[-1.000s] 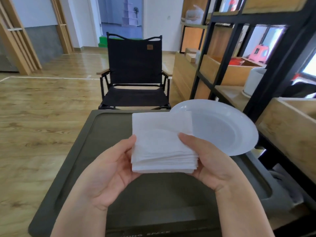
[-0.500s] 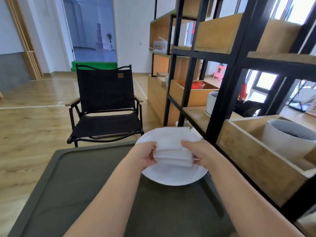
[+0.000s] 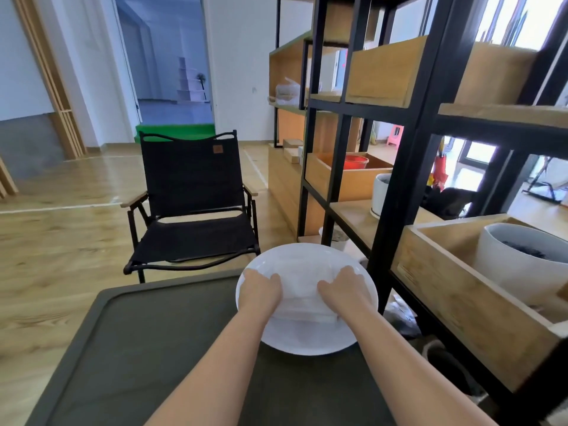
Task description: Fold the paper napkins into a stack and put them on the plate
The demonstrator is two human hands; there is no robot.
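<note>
since half a second ago the napkin stack (image 3: 302, 298) has come down onto the white plate (image 3: 307, 344). left hand (image 3: 260, 290) grips its left edge, right hand (image 3: 342, 290) its right edge, fingers curled over.

Office/studio: shelving unit (image 3: 399, 149), folding chair (image 3: 190, 204)

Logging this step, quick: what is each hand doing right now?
Left hand: holding the left side of the napkin stack on the plate.
Right hand: holding the right side of the same stack.
</note>
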